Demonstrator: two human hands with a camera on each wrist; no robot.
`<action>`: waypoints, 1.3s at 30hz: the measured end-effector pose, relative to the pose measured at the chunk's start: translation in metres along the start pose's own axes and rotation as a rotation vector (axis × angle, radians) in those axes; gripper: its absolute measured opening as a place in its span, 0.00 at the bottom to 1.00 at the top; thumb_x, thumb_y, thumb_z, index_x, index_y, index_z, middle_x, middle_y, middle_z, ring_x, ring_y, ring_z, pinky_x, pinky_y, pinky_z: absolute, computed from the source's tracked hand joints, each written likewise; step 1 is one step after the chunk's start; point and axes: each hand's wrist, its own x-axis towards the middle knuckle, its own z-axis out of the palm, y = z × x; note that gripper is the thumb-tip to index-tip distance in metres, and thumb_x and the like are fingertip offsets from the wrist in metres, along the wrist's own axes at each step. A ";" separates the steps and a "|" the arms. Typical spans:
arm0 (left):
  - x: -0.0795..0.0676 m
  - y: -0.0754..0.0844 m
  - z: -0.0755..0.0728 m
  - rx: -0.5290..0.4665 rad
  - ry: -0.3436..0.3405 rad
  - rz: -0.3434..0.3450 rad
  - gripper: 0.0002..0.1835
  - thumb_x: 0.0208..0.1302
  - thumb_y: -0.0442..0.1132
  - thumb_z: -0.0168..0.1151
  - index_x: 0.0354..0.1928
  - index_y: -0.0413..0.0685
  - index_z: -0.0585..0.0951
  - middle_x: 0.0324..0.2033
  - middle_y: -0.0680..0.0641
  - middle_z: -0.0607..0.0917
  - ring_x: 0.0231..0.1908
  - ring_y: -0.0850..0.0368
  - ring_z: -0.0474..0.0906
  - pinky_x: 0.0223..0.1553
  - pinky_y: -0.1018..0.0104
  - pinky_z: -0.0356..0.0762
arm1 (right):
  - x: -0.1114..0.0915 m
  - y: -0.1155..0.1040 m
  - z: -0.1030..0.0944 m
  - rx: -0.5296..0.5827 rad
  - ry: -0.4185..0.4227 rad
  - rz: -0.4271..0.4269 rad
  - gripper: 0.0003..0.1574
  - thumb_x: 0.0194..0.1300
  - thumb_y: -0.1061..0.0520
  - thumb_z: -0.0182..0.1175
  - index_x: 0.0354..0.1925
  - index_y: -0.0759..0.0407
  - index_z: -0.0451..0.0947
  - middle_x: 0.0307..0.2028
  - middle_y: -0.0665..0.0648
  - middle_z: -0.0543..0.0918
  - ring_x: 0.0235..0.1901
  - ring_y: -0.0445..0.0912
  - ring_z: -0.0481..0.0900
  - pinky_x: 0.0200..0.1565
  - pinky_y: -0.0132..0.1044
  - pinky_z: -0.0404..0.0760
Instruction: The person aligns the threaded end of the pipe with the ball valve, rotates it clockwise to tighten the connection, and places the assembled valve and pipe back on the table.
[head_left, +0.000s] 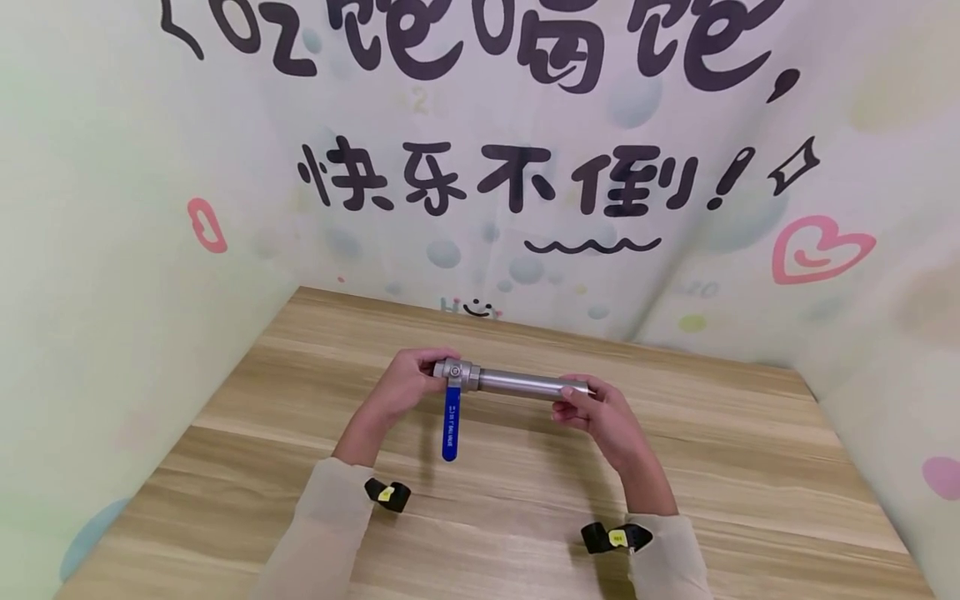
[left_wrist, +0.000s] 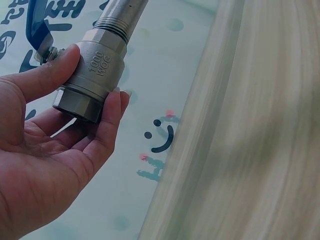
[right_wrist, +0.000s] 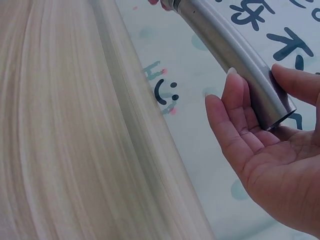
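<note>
A steel ball valve (head_left: 463, 375) with a blue lever handle (head_left: 451, 425) is joined to a steel pipe (head_left: 525, 384) at its threaded end. My left hand (head_left: 401, 383) grips the valve's hex end between thumb and fingers. In the left wrist view the valve body (left_wrist: 95, 67) shows the cast marking 1000 WOG, with pipe threads (left_wrist: 112, 26) visible above its collar. At the other end, my right hand (head_left: 600, 412) holds the pipe's plain open end, thumb on one side and fingers on the other. The handle points toward me, over the table.
The wood-grain table (head_left: 495, 500) lies beneath both hands. A printed white backdrop (head_left: 480, 250) with dark lettering stands along its back edge and both sides. Black straps with small devices (head_left: 390, 495) are on both wrists.
</note>
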 end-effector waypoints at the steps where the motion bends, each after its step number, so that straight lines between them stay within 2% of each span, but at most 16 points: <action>1: 0.000 0.000 0.000 0.000 0.000 0.000 0.24 0.53 0.25 0.64 0.55 0.35 0.80 0.48 0.37 0.82 0.45 0.49 0.77 0.44 0.64 0.76 | 0.000 0.000 0.000 0.000 0.001 0.000 0.27 0.70 0.57 0.57 0.59 0.74 0.65 0.39 0.60 0.79 0.36 0.45 0.82 0.45 0.38 0.83; 17: 0.001 0.007 0.000 0.025 0.012 0.008 0.22 0.54 0.25 0.64 0.54 0.37 0.81 0.49 0.37 0.82 0.45 0.50 0.77 0.45 0.64 0.76 | 0.003 -0.003 -0.001 -0.012 0.004 -0.003 0.28 0.71 0.54 0.56 0.58 0.74 0.64 0.40 0.60 0.78 0.36 0.45 0.82 0.44 0.36 0.83; 27: 0.001 0.006 0.001 0.022 0.018 0.005 0.22 0.54 0.24 0.64 0.54 0.38 0.81 0.49 0.38 0.82 0.45 0.50 0.77 0.45 0.64 0.76 | 0.000 -0.004 0.001 -0.011 -0.002 0.015 0.30 0.70 0.51 0.58 0.57 0.72 0.64 0.32 0.58 0.82 0.30 0.44 0.82 0.37 0.36 0.84; 33: 0.000 0.003 0.001 0.026 0.025 -0.001 0.22 0.54 0.24 0.64 0.54 0.39 0.81 0.48 0.39 0.82 0.45 0.50 0.77 0.44 0.64 0.76 | -0.002 -0.005 0.002 0.020 -0.016 -0.008 0.34 0.66 0.55 0.62 0.63 0.70 0.62 0.32 0.59 0.82 0.30 0.47 0.84 0.39 0.40 0.84; 39: 0.000 0.002 0.002 0.016 0.030 0.003 0.21 0.53 0.24 0.64 0.52 0.39 0.82 0.47 0.39 0.82 0.43 0.51 0.77 0.43 0.65 0.76 | -0.003 -0.003 0.001 0.019 -0.032 -0.018 0.31 0.66 0.60 0.61 0.62 0.70 0.62 0.32 0.59 0.82 0.30 0.47 0.84 0.40 0.41 0.84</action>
